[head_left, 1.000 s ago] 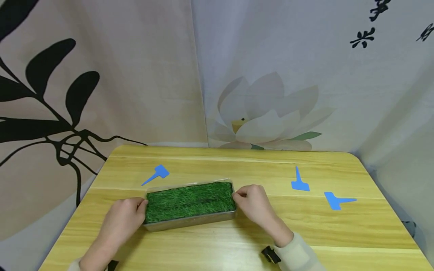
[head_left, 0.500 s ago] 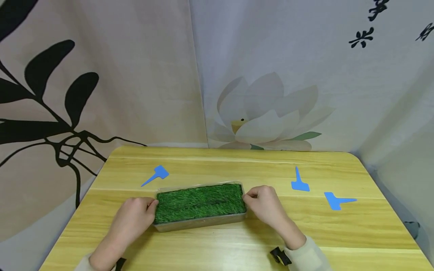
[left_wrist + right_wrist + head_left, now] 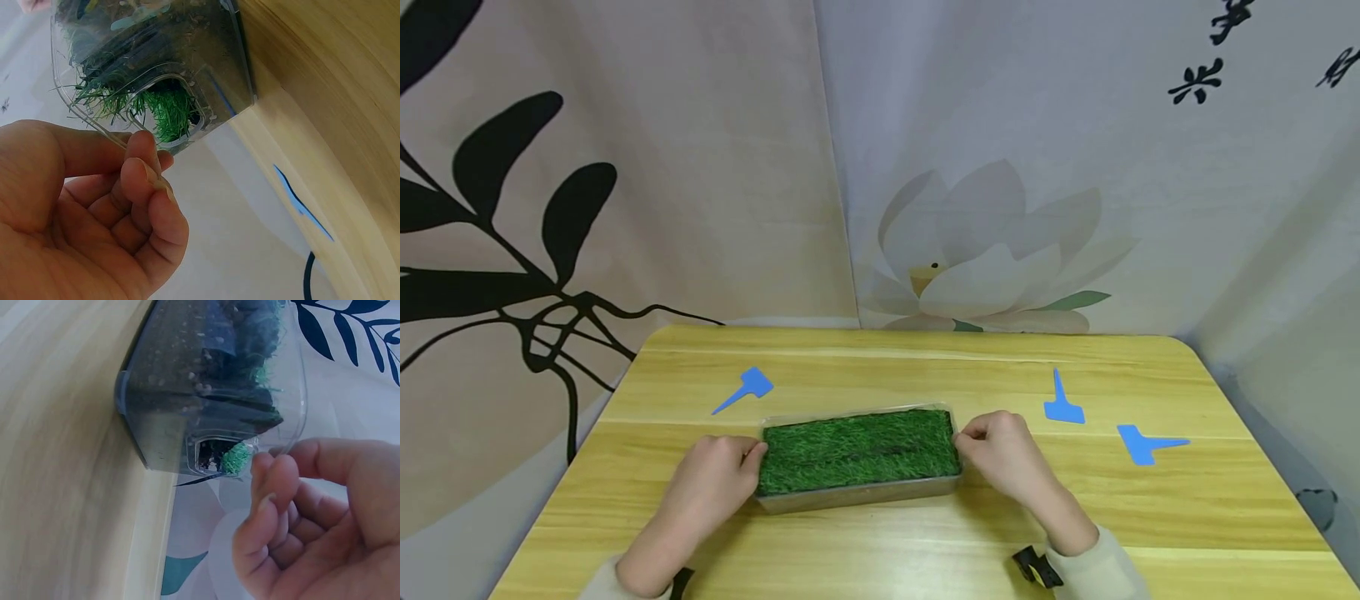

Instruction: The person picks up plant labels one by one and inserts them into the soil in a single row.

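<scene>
A clear plastic box [image 3: 859, 498] with green artificial grass [image 3: 857, 450] in it is on the wooden table, slightly slanted. My left hand [image 3: 715, 479] pinches the rim at its left end between thumb and fingers. At the opposite end, my right hand [image 3: 1009, 460] pinches the rim the same way. In the left wrist view, grass pokes through an opening in the end wall of the box [image 3: 219, 56], near my left hand [image 3: 112, 206]. The right wrist view has a similar opening in the box [image 3: 165, 400] beside my right hand [image 3: 331, 512].
Behind the box to the left lies a blue T-shaped plant label [image 3: 756, 382]. To the right are an upright-pointing blue label [image 3: 1064, 412] and a sideways blue label [image 3: 1139, 445]. A printed curtain [image 3: 737, 167] hangs behind the wooden table [image 3: 880, 558].
Both hands have shifted the box to the right and slightly nearer, still pinching its two ends. The blue labels have stayed in place.
</scene>
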`<state>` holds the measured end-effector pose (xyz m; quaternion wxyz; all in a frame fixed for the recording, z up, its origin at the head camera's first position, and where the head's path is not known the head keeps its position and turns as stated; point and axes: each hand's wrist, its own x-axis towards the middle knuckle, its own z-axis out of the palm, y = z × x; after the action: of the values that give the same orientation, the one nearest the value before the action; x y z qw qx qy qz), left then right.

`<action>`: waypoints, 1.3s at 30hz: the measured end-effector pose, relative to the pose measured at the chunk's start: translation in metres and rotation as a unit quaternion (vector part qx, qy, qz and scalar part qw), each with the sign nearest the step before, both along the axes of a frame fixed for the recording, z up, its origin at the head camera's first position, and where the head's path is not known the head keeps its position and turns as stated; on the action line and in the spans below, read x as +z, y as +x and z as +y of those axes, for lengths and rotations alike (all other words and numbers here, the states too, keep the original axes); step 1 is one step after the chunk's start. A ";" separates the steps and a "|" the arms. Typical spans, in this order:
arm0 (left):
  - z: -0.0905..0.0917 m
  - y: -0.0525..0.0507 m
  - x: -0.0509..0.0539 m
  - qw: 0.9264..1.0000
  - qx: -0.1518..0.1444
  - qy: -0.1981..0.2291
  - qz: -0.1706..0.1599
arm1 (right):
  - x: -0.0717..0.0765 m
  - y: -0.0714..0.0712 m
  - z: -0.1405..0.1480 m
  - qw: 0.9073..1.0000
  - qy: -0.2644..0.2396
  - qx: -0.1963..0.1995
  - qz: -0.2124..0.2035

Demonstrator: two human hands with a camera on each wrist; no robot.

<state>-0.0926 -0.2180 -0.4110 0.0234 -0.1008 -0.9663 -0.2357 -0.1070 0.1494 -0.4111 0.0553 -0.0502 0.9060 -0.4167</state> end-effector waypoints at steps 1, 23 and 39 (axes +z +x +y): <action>0.001 0.000 0.000 1.000 -0.001 0.000 -0.003 | 0.000 0.000 0.001 1.000 0.001 0.000 -0.004; 0.023 -0.004 -0.004 0.999 -0.034 0.018 -0.006 | 0.006 0.004 0.032 0.999 0.005 -0.003 -0.053; 0.048 -0.008 -0.005 0.999 -0.037 0.038 -0.007 | 0.012 0.007 0.060 0.995 -0.005 0.029 -0.096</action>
<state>-0.1006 -0.1704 -0.4161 0.0115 -0.1335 -0.9525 -0.2736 -0.0999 0.2091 -0.3989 0.1538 -0.0368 0.8928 -0.4219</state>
